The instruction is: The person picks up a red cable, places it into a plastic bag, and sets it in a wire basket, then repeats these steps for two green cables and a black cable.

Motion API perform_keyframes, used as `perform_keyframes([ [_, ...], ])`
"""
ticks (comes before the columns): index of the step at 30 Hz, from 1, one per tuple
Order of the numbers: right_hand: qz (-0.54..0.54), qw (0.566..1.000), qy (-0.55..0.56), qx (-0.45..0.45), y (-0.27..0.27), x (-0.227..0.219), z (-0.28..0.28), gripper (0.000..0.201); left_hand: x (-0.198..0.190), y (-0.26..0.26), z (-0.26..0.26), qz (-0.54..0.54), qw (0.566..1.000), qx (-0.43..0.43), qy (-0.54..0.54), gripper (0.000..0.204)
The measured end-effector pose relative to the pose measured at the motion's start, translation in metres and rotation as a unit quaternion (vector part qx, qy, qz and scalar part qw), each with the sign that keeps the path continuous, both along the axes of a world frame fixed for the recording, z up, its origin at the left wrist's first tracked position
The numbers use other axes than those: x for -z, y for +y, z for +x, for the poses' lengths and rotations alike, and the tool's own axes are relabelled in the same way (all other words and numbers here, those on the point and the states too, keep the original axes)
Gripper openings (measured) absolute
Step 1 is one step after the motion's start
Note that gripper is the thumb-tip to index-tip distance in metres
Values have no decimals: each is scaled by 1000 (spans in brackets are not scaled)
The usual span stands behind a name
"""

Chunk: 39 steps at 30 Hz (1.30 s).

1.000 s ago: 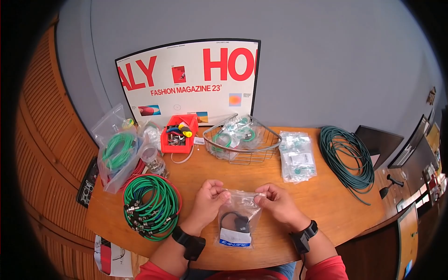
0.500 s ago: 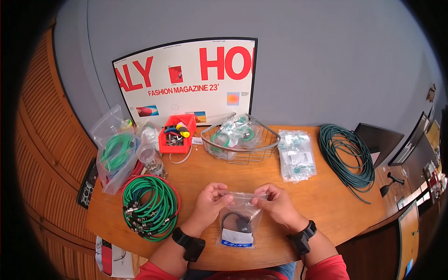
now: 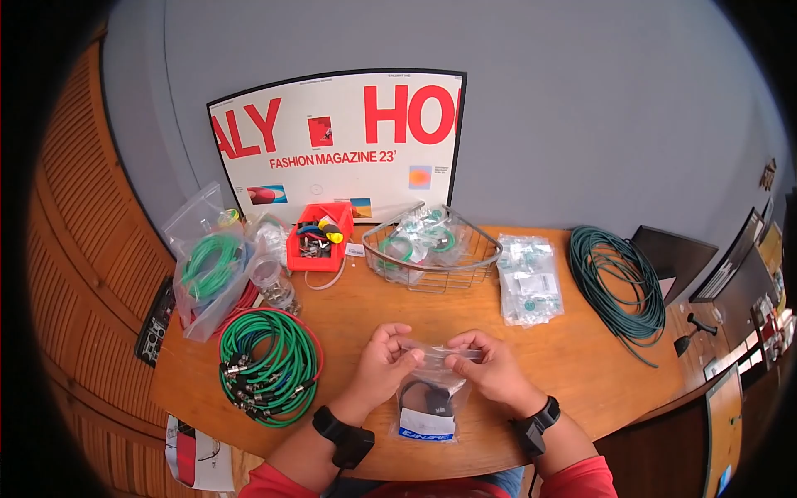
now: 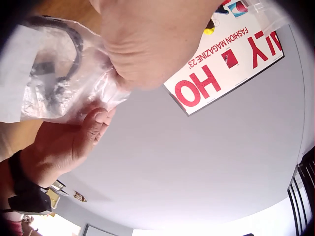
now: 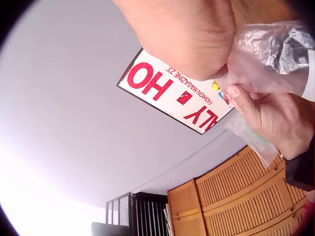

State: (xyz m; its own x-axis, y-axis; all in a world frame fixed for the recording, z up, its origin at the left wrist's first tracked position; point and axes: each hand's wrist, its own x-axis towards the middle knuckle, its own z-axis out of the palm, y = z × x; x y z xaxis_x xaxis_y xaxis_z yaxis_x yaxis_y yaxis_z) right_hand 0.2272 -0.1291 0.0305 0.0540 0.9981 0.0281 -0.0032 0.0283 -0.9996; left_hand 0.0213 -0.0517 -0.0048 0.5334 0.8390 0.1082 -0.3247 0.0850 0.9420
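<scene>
Pinches clear bag (image 3: 433, 371) by its top edge with left hand (image 3: 384, 358) and right hand (image 3: 491, 367), over near side of worktop (image 3: 490, 440). Points mouth to far side, running lengthwise front to back. Reads apparently "CANARE" on blue-and-white label (image 3: 427, 424), "FASHION MAGAZINE 23'" on white panel (image 3: 344, 137).

The head view is softly, evenly lit and fairly sharp, its edges curved and its corners black, the worktop (image 3: 573, 373) bowed. White glare floods the right wrist view's lower left, washing out the wall (image 5: 93, 108). In the left wrist view, the bag (image 4: 87, 84) glints brightly.
</scene>
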Motion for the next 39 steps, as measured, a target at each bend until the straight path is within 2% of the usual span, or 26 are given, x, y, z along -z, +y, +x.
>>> perform_keyframes([
  [3, 2, 1000, -23, -5, 0, 5, -2, 24, 0, 0, 1, 21, 999, 16, 21, 49],
  [9, 11, 1000, 23, 8, -1, 5, -4, 22, -3, -3, 2, 17, 999, 12, 24, 49],
  [14, 18, 997, -63, 27, -5, -2, -7, 24, 1, -5, 3, 32, 999, -5, 11, 47],
  [17, 70, 989, -132, 5, -7, -10, -8, 26, 3, -4, 3, 79, 995, -10, 62, 47],
  [19, 51, 991, -122, 4, -7, -6, -9, 26, -9, -9, 4, 75, 992, 20, 101, 47],
  [27, 39, 996, -80, 1, -11, -7, -13, 21, -1, -10, 1, 83, 992, 30, 90, 47],
  [30, 56, 989, -136, 7, -12, -8, -14, 22, 2, -10, 2, 80, 993, 31, 85, 48],
  [33, 51, 992, -114, 13, -11, -3, -13, 22, -2, -13, 6, 80, 994, 31, 73, 51],
  [35, 61, 996, -29, 61, -8, 3, -9, 19, -4, -13, 6, 72, 996, 32, 52, 52],
  [36, 59, 996, -29, 59, -5, 6, -5, 19, -3, -12, 5, 45, 996, 54, 61, 50],
  [38, 108, 983, 36, 146, 1, 5, 8, 17, 2, -8, 4, 18, 995, 75, 70, 48],
  [39, 104, 979, 77, 155, 2, 0, 12, 18, 7, -4, 4, 14, 990, 120, 78, 44],
])
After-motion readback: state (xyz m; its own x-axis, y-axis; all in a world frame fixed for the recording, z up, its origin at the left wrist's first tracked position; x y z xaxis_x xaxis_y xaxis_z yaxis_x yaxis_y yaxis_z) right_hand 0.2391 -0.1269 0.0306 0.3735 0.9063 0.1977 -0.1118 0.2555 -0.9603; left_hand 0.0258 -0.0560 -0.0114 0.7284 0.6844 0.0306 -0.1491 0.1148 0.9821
